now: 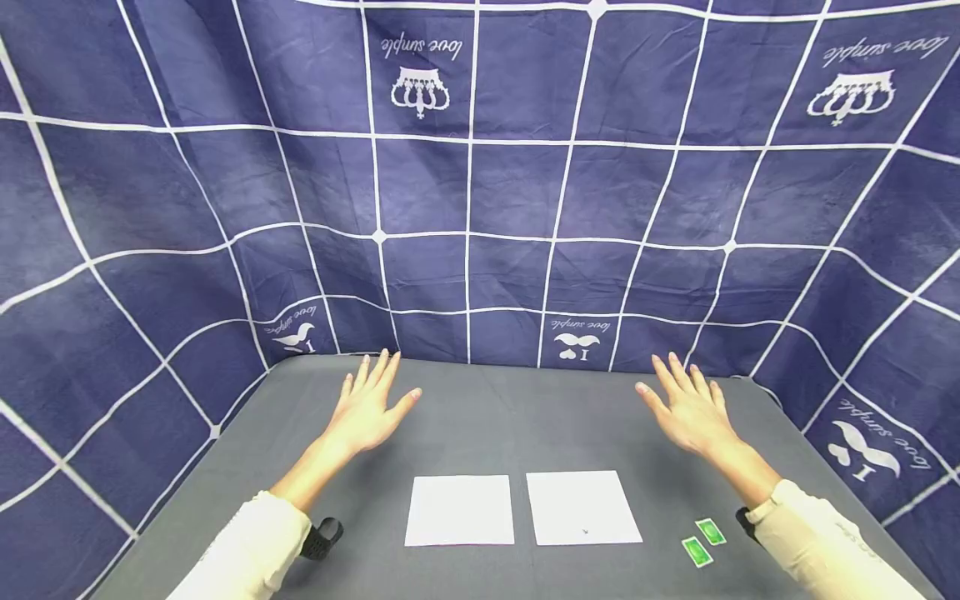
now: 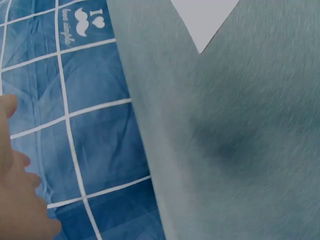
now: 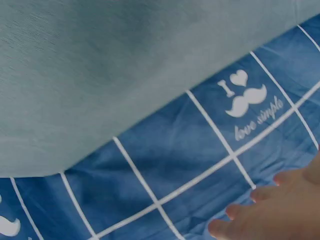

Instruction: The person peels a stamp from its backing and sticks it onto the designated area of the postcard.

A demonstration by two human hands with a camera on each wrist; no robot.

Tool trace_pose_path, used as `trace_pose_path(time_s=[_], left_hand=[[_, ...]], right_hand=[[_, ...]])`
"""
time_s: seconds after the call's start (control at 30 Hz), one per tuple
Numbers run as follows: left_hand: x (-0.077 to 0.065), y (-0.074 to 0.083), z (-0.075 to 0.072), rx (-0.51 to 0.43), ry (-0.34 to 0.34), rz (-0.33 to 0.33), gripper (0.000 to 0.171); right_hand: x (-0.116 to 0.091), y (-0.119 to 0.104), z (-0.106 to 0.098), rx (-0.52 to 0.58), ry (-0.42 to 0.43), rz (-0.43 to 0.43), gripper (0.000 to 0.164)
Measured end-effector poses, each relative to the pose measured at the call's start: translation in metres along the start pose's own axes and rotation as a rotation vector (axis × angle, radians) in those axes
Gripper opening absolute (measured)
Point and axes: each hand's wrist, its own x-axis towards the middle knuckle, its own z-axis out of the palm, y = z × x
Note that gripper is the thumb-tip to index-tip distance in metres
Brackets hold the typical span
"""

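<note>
Both hands hang in the air above the grey table, fingers straight and spread, with nothing in them. The left hand [image 1: 367,414] is at the left, palm down; part of it shows at the left edge of the left wrist view [image 2: 20,195]. At the right, the right hand [image 1: 692,414] mirrors it and appears in the lower right corner of the right wrist view [image 3: 280,210]. Two white sheets lie side by side between the arms: a left sheet [image 1: 461,510] and a right sheet [image 1: 582,507] with a small dark mark. Two small green cards, one upper [image 1: 710,532] and one lower [image 1: 697,552], lie near the right forearm.
A grey table top [image 1: 517,425] spreads under the hands. Blue cloth [image 1: 517,192] with white grid lines hangs behind it and along both sides. A black strap [image 1: 322,539] shows by the left cuff, and another dark band [image 1: 747,523] by the right cuff.
</note>
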Motion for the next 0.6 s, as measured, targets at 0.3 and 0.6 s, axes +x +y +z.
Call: trace_pose_path(time_s=[0.3, 0.6], left_hand=[[-0.009, 0.003, 0.025, -0.192, 0.145, 0.136, 0.054], [-0.012, 0.026, 0.046, -0.489, 0.309, 0.309, 0.019]], right_hand=[[-0.040, 0.025, 0.023, 0.026, 0.097, -0.034, 0.049], [-0.087, 0.041, 0.033, 0.090, -0.190, 0.092, 0.021]])
